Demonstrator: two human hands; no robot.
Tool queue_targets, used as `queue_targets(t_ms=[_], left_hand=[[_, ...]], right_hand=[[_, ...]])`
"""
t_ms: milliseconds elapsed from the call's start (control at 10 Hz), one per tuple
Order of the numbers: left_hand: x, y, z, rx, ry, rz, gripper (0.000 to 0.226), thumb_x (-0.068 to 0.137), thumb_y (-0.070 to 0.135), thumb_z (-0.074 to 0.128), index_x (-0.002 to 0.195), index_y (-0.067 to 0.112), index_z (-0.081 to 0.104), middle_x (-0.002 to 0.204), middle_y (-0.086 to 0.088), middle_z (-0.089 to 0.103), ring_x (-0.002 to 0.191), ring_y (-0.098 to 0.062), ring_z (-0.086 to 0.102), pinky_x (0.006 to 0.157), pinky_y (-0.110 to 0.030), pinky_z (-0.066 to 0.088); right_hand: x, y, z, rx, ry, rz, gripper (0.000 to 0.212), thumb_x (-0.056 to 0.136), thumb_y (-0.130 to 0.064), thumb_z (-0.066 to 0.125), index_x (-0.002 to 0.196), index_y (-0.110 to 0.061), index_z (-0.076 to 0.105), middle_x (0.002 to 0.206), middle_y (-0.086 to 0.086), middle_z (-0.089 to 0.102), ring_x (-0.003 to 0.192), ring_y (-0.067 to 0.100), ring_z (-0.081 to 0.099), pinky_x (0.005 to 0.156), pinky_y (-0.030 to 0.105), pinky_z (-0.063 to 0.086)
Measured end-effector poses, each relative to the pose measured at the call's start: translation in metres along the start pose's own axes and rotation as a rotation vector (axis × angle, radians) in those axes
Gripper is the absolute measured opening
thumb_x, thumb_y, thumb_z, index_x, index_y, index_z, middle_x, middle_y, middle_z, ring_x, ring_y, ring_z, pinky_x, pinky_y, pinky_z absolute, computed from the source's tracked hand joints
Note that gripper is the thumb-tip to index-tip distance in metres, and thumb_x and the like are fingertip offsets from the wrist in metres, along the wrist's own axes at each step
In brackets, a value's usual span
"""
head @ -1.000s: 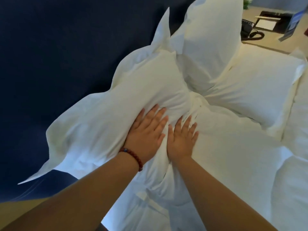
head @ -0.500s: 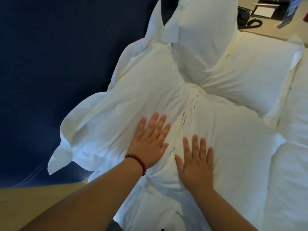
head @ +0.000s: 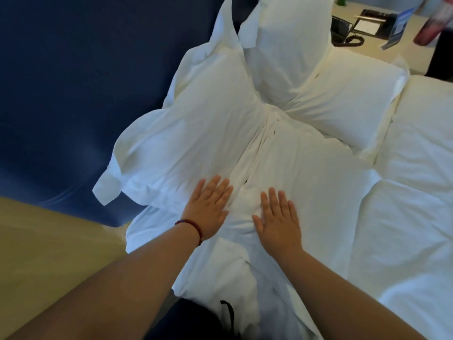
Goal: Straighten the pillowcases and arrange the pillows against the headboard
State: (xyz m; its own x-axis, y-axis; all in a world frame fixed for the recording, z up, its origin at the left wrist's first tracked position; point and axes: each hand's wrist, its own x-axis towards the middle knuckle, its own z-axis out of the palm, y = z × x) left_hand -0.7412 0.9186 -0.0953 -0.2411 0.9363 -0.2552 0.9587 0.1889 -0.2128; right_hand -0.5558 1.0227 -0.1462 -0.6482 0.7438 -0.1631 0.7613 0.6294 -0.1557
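Both my arms were stretched out forward, bare to above the elbow, the forearms running up from the bottom of the view and drawing closer together toward the hands. My left hand [head: 208, 209] lay palm down with its fingers [head: 221, 186] straight and close together, pointing ahead and a little to the right, the thumb tucked along its right side. A band of dark red beads [head: 192, 228] circled that wrist. My right hand [head: 279, 222] lay flat too, fingers slightly fanned and pointing ahead (the thumb stuck out to the left). The two hands sat side by side, near each other but not touching, neither one gripping anything.
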Motion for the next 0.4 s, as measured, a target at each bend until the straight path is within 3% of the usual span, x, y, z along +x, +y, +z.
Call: queue_targets(t_ms=[100, 200, 300, 400], left_hand=[[-0.029, 0.02, 0.007, -0.16, -0.123, -0.056, 0.065, 0.1, 0.049, 0.015, 0.157, 0.023, -0.003, 0.163, 0.001, -0.017, 0.149, -0.019, -0.019, 0.121, -0.042, -0.008], [-0.061, 0.036, 0.004, -0.422, -0.307, -0.128, 0.062, 0.103, 0.048, 0.028, 0.157, 0.024, 0.01, 0.165, 0.005, -0.007, 0.152, -0.02, 0.002, 0.119, -0.04, 0.021], [-0.105, 0.056, 0.008, -0.853, -0.418, -0.386, 0.053, 0.104, 0.045, 0.035, 0.15, 0.02, 0.037, 0.158, 0.0, 0.031, 0.143, -0.02, 0.033, 0.115, -0.032, 0.026], [-0.155, 0.077, 0.023, -1.246, -0.353, -0.737, 0.032, 0.103, 0.034, 0.044, 0.116, 0.015, 0.065, 0.13, -0.008, 0.062, 0.118, -0.025, 0.058, 0.103, -0.032, 0.042]], right_hand=[[-0.032, 0.001, 0.006, -0.012, -0.015, -0.05, 0.068, 0.091, -0.048, 0.032, 0.147, -0.011, 0.04, 0.155, 0.01, 0.036, 0.143, 0.029, 0.031, 0.116, 0.04, 0.006], [-0.061, 0.003, 0.011, -0.009, -0.067, -0.097, 0.068, 0.088, -0.049, 0.035, 0.145, -0.012, 0.044, 0.155, 0.01, 0.036, 0.143, 0.029, 0.032, 0.115, 0.04, 0.012], [-0.091, 0.004, 0.015, 0.025, -0.151, -0.179, 0.066, 0.088, -0.047, 0.034, 0.146, -0.017, 0.043, 0.16, 0.008, 0.023, 0.149, 0.03, 0.017, 0.119, 0.039, 0.011], [-0.11, -0.003, 0.017, 0.206, -0.21, -0.202, 0.058, 0.088, -0.044, 0.039, 0.134, -0.012, 0.056, 0.152, 0.015, 0.038, 0.144, 0.034, 0.029, 0.116, 0.039, 0.023]])
